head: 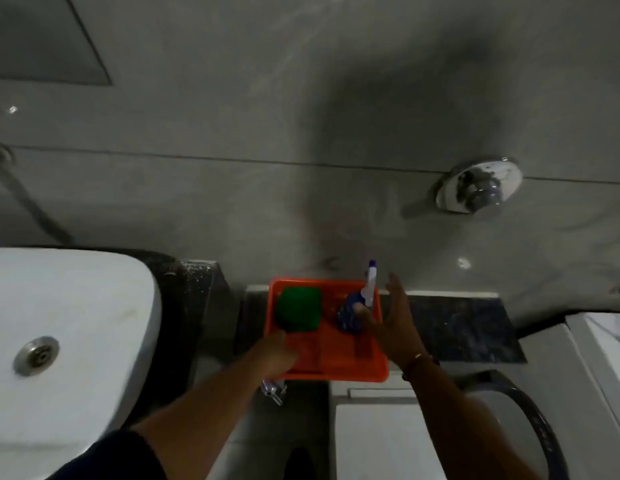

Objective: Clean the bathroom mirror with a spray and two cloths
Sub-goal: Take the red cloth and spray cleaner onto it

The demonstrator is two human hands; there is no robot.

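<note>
An orange tray [336,375] rests on a dark stone ledge below the wall. A folded green cloth [298,313] lies in its far left part. A blue spray bottle [348,318] with a white nozzle lies in its far right part. My left hand [277,355] is over the tray's near left corner, its fingertips at the cloth's near edge; its grip is hidden in blur. My right hand [391,320] is beside the bottle with fingers spread, and the thumb touches the bottle's body. I see no second cloth.
A white sink [59,341] with a metal drain fills the left. A chrome wall valve [478,187] sticks out at the upper right. Below the tray are a small chrome tap [273,391], a white cistern [381,438] and a dark toilet seat [530,417]. A dark panel [41,39] is at the top left.
</note>
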